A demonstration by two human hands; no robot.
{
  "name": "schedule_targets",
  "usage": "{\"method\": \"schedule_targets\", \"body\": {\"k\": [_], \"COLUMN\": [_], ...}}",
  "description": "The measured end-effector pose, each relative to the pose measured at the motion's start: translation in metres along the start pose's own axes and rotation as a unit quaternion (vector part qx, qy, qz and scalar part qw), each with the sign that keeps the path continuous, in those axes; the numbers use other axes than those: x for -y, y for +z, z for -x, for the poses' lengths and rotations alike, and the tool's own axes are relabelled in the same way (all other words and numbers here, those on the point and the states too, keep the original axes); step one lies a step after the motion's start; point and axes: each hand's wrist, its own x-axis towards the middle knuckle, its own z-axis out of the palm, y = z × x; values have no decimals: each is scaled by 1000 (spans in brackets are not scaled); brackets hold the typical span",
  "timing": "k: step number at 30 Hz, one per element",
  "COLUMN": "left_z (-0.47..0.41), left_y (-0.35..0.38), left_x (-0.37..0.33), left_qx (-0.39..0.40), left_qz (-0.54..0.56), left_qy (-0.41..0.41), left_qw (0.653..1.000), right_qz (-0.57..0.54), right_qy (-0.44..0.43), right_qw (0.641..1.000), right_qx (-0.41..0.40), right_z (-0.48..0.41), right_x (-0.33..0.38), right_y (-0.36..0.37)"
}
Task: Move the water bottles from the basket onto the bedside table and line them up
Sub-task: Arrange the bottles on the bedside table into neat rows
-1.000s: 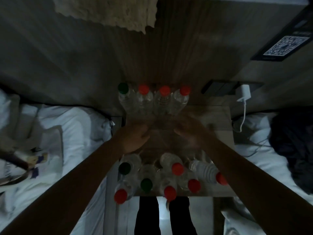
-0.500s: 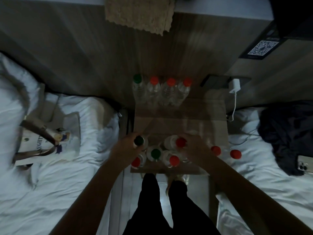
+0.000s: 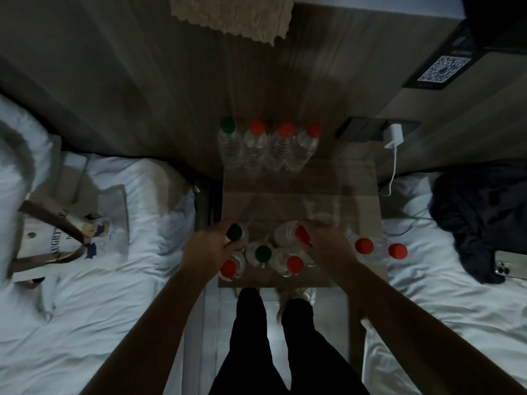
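Several clear water bottles stand in a row [image 3: 269,146] at the back of the wooden bedside table [image 3: 299,192], one green-capped, the others red-capped. At the table's front edge several more bottles crowd together. My left hand [image 3: 209,248] closes around a green-capped bottle [image 3: 234,232] at the front left. My right hand [image 3: 328,246] grips a red-capped bottle [image 3: 293,233] beside it. Between my hands stand a green-capped bottle [image 3: 262,253] and a red-capped one [image 3: 294,264]. Two red-capped bottles [image 3: 364,246] stand at the front right. No basket is in view.
White beds flank the table. A tote bag [image 3: 71,238] lies on the left bed; dark clothing [image 3: 479,218] and a phone [image 3: 510,265] lie on the right bed. A white charger [image 3: 393,136] with its cable hangs from the wall socket. My legs stand before the table.
My hands have drawn back from the middle of the table to the front cluster and closed on two bottles there. The view has pulled back and up.
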Motion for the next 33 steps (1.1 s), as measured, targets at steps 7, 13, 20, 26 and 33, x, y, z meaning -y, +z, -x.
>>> {"method": "schedule_targets", "body": {"k": [7,13,20,26,33], "left_z": [-26,-71,-115,-141,-155], "left_y": [-21,-36,-38,-35,-35], "left_x": [6,5,13,16,26], "left_qx": [-21,-40,-68,-90,-96], "left_qz": [9,14,25,0,21], "left_qy": [0,-6,16,35,41], "left_qw": [1000,999,997,995,994], "right_qz": [47,48,55,45,54], "right_qy": [-7,-43,-53,-61,-86], "right_qw": [999,998,995,993,986], "right_qx": [12,-22,-58,-91,-129], "right_z": [-28,-75,-124,-151,-171], "right_x": [5,26,47,61,60], "right_y": [-18,-34,-33,-33,-35]}}
